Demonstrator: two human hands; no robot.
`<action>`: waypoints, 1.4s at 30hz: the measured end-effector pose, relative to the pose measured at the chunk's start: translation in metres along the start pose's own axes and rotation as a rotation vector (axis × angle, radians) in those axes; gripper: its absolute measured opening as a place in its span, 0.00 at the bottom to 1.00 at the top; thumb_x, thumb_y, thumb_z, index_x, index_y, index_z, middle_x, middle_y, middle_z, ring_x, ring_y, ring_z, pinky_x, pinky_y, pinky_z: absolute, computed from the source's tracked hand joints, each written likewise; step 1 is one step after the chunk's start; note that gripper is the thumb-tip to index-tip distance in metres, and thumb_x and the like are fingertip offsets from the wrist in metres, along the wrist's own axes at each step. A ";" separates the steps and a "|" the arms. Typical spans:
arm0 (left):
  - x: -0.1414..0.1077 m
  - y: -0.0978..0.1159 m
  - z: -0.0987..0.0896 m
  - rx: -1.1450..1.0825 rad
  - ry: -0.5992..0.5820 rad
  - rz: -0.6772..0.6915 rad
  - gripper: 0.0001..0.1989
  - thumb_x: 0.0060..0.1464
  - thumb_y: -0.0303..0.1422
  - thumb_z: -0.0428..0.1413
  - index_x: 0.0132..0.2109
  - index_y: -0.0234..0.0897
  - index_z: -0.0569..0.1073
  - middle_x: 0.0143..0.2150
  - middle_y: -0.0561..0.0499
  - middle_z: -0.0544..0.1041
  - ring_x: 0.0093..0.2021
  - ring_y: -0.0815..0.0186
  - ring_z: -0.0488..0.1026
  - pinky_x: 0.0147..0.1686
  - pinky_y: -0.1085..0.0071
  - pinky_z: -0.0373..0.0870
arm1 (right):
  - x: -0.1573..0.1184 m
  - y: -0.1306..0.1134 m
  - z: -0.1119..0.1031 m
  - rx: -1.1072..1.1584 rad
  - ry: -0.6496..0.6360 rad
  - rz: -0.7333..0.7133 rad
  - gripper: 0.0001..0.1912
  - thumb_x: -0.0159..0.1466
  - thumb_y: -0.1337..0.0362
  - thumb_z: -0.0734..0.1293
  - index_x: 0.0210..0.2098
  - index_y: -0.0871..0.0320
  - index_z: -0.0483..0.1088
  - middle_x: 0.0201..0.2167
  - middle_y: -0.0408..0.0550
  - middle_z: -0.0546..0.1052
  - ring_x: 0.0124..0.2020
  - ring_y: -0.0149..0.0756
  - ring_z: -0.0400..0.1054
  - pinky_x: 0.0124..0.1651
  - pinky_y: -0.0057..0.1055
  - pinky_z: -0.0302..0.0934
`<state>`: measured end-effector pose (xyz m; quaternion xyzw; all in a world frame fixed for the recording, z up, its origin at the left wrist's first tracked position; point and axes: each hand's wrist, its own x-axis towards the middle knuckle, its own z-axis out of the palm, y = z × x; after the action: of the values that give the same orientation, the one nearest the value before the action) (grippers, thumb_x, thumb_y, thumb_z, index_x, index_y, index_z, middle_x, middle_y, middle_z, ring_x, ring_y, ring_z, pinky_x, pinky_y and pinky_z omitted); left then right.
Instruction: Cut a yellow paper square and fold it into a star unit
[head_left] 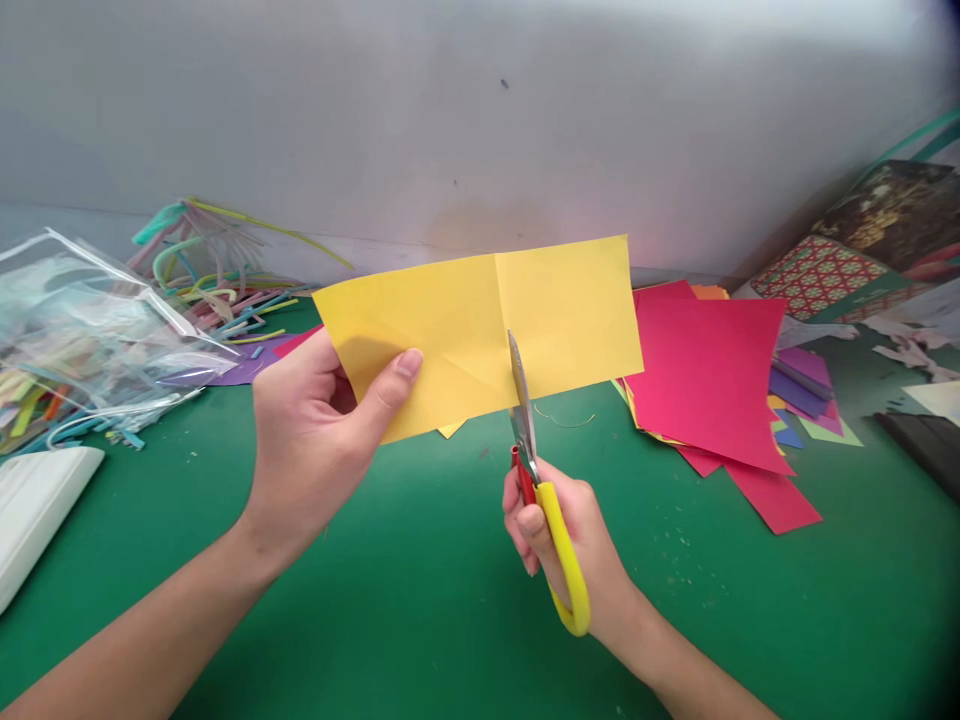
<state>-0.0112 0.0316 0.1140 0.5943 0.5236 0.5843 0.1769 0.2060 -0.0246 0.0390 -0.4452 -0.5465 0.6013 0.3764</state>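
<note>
A yellow paper strip [450, 320] with a vertical crease near its middle is held up above the green table. My left hand [322, 440] pinches its lower left end, thumb in front and fingers hidden behind. In my right hand [577, 530] is a pair of scissors [561, 560] with a yellow handle loop and a red part beside it. The blades point upward at the paper's lower edge, close to the crease, with one blade in front of the sheet. How far the paper is cut cannot be made out.
Red paper sheets [709, 380] lie in a stack at the right, with small coloured pieces [806, 385] beside them. Clear plastic bags [97, 320] and thin coloured strips [225, 290] lie at the left. A white object [45, 510] sits at the left edge. A grey wall [375, 120] stands behind.
</note>
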 end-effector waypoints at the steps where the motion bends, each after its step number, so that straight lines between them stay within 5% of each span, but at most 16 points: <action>1: 0.000 0.000 0.000 0.002 0.000 0.002 0.06 0.57 0.35 0.65 0.41 0.39 0.81 0.35 0.57 0.83 0.31 0.74 0.76 0.29 0.83 0.74 | 0.000 0.000 0.000 0.001 0.002 0.000 0.31 0.63 0.32 0.65 0.35 0.56 0.66 0.21 0.37 0.65 0.19 0.26 0.55 0.20 0.23 0.53; 42: -0.001 0.004 0.002 -0.092 0.001 -0.082 0.09 0.56 0.35 0.66 0.44 0.39 0.82 0.41 0.53 0.85 0.36 0.66 0.82 0.31 0.76 0.79 | -0.002 -0.004 0.001 0.024 0.013 0.032 0.27 0.65 0.37 0.67 0.31 0.55 0.63 0.18 0.35 0.62 0.16 0.25 0.55 0.17 0.23 0.53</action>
<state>-0.0074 0.0304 0.1165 0.5633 0.5200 0.6004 0.2275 0.2057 -0.0260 0.0430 -0.4534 -0.5296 0.6107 0.3754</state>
